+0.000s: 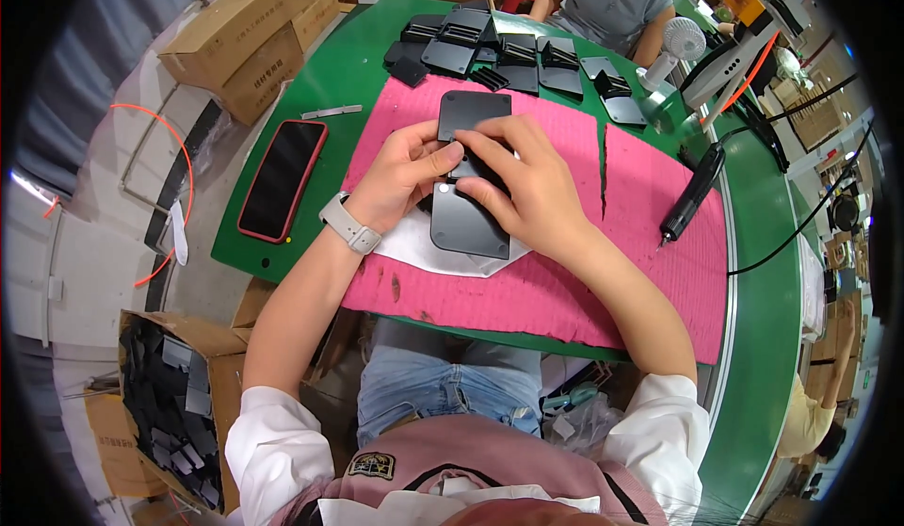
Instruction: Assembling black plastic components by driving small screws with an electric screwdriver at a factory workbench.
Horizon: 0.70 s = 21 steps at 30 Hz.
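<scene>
Two hands, the left hand (407,170) and the right hand (537,185), are together, fingers closed on the middle of a black two-plate part (471,225), which is over a white sheet (441,261) on the pink mat (556,305). Leftward on the green counter (765,338) lies a red-edged phone (282,182); a black electric screwdriver (695,190) is at right.

Both forearms angle up and inward, bare below the elbows, so the hands meet close together in front of the body. The left hand (407,173) is curled in a grip, its thumb (446,160) pointing to the right. The right hand (539,187) arches palm down, fingers bent leftward, fingertips just beside the left thumb, its own thumb spread lower.
</scene>
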Motion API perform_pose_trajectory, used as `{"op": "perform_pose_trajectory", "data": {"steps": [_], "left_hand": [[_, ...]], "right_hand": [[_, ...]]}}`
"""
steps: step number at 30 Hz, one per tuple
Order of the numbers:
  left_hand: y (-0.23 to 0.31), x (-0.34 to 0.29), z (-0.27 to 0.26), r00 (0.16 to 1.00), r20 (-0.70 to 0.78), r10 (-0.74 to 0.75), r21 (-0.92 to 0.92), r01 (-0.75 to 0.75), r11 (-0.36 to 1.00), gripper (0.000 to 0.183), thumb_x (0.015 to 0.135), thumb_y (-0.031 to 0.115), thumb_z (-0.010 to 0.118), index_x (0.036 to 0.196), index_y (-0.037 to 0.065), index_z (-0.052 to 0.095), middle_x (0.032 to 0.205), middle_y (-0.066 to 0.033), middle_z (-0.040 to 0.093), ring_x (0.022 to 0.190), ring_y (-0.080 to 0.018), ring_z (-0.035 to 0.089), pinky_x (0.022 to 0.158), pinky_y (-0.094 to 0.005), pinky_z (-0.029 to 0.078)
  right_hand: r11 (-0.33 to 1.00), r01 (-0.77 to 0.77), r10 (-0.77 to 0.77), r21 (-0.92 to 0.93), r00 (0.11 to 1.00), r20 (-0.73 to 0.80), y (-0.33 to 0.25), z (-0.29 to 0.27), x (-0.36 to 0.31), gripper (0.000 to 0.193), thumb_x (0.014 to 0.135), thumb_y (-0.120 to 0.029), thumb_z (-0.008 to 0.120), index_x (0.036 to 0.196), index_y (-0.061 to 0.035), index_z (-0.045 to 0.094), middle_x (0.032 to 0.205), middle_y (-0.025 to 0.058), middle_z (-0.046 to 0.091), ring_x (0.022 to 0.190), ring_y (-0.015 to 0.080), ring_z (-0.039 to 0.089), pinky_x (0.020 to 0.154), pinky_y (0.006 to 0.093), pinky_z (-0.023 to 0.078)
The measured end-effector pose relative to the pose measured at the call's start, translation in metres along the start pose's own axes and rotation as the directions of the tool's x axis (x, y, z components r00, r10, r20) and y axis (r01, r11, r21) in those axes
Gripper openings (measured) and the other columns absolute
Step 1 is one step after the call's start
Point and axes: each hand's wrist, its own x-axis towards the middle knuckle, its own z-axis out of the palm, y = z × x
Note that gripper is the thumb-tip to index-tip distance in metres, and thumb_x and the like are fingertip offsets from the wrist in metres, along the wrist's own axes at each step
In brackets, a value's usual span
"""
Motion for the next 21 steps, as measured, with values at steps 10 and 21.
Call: {"op": "perform_pose_trajectory", "data": {"steps": [10,21], "left_hand": [[0.004,-0.001,0.002,0.916,0.145,0.373,0.953,-0.231,0.198,0.023,0.071,0.018,0.072,0.086,0.003,0.065,0.082,-0.0095,0.059,0.079,-0.0262,0.056,0.072,-0.0362,0.048],[-0.012,-0.004,0.007,0.899,0.181,0.4,0.981,-0.196,-0.005,0.013,0.07,0.003,0.069,0.078,0.0,0.059,0.078,-0.01,0.055,0.079,-0.0283,0.054,0.069,-0.0363,0.044]], "right_hand": [[0.992,-0.127,0.127,0.021,0.992,-0.023,0.021,-0.053,-0.039,0.033,0.059,-0.008,0.08,0.086,-0.0012,0.062,0.088,0.0093,0.062,0.081,0.0253,0.059,0.069,0.0343,0.049],[0.939,-0.291,0.275,-0.182,0.956,-0.105,0.051,-0.101,-0.05,0.027,0.069,-0.014,0.075,0.091,-0.001,0.065,0.094,0.0112,0.065,0.089,0.0253,0.063,0.079,0.0338,0.049]]}}
